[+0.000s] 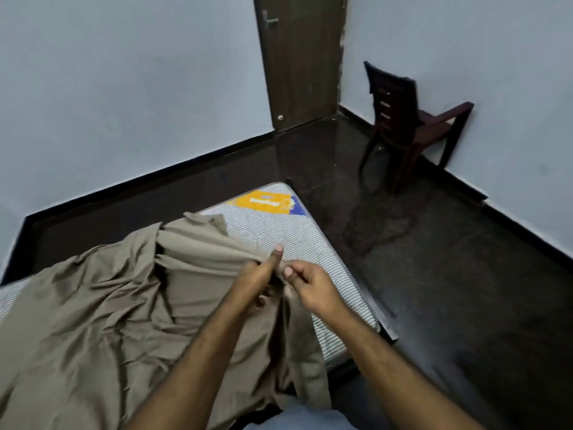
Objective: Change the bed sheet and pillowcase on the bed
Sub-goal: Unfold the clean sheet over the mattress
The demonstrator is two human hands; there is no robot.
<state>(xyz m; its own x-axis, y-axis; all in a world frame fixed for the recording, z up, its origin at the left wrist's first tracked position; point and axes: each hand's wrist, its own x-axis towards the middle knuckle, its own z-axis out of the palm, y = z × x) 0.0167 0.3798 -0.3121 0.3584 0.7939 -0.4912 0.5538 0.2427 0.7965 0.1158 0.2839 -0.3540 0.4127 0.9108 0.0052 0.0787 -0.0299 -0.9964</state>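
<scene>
There was one sheet, tan and crumpled, lying over one mattress. The mattress carried one label, yellow with a blue corner. Two hands were in view, the left hand and the right hand, each on one bare forearm, and both pinched the sheet. One chair stood by the wall. One door was in the corner, with one handle and one round stop low on it. Two walls met at that corner.
</scene>
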